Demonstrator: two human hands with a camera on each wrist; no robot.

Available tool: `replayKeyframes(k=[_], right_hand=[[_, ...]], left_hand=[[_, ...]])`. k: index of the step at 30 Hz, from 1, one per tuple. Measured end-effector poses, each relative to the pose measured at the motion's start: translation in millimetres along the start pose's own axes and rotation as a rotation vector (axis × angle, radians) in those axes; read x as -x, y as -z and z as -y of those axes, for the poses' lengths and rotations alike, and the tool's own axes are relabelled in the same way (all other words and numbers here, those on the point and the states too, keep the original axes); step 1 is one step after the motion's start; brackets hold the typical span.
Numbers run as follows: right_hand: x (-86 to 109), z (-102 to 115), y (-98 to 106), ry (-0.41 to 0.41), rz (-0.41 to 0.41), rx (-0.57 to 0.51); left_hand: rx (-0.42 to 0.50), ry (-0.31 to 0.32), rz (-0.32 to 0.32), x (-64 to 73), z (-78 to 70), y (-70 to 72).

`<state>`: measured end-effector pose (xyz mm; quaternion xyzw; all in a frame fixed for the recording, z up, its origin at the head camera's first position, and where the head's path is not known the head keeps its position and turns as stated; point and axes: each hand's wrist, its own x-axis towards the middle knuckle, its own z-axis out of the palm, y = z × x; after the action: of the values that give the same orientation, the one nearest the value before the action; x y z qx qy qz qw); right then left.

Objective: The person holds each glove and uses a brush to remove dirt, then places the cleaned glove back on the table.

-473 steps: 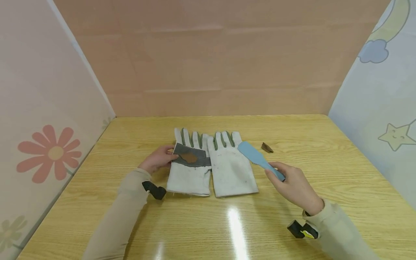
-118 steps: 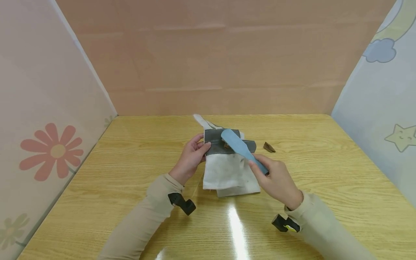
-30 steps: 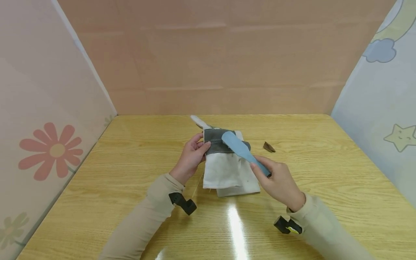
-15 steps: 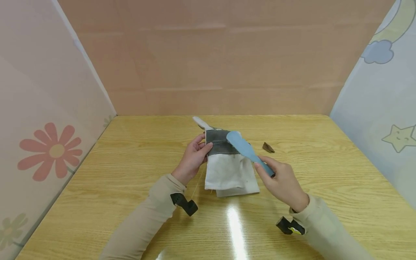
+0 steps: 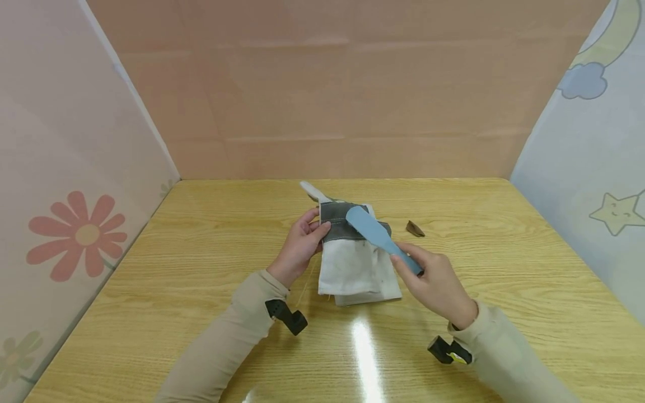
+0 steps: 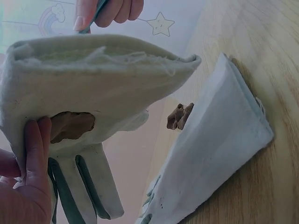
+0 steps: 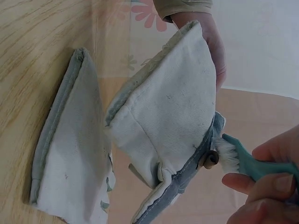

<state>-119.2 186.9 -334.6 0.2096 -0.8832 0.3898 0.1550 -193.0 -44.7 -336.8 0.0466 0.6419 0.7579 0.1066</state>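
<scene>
My left hand (image 5: 298, 249) pinches the edge of a white work glove (image 5: 347, 266) with a grey palm patch, raised and tilted over the table. A flat brown patch (image 6: 72, 126) shows on the glove's other side, near my fingertips. My right hand (image 5: 438, 280) grips a blue brush (image 5: 370, 226) by its handle, the head angled over the grey palm. In the right wrist view, the white bristles (image 7: 226, 156) are right at a small curled brown piece (image 7: 210, 159) on that palm. The second white glove (image 7: 70, 154) lies on the table, partly behind the held one.
A dry brown clump (image 5: 415, 228) rests on the wooden table (image 5: 216, 235), right of the gloves. Patterned walls stand left and right, with a plain pinkish panel (image 5: 353, 101) at the back. Each wrist wears a small black camera (image 5: 287, 317).
The left glove, first flat beside the other, has been lifted and moved right, partly over it. The brush has come onto its grey palm; lately it shifts slightly right, then back left.
</scene>
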Motion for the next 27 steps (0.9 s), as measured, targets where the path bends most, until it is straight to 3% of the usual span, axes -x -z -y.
replayKeyframes(k=[27], right_hand=[[-1.3, -1.9, 1.5, -0.051, 0.004, 0.001]], left_hand=[[-0.004, 0.019, -0.010, -0.6, -1.2, 2.5]])
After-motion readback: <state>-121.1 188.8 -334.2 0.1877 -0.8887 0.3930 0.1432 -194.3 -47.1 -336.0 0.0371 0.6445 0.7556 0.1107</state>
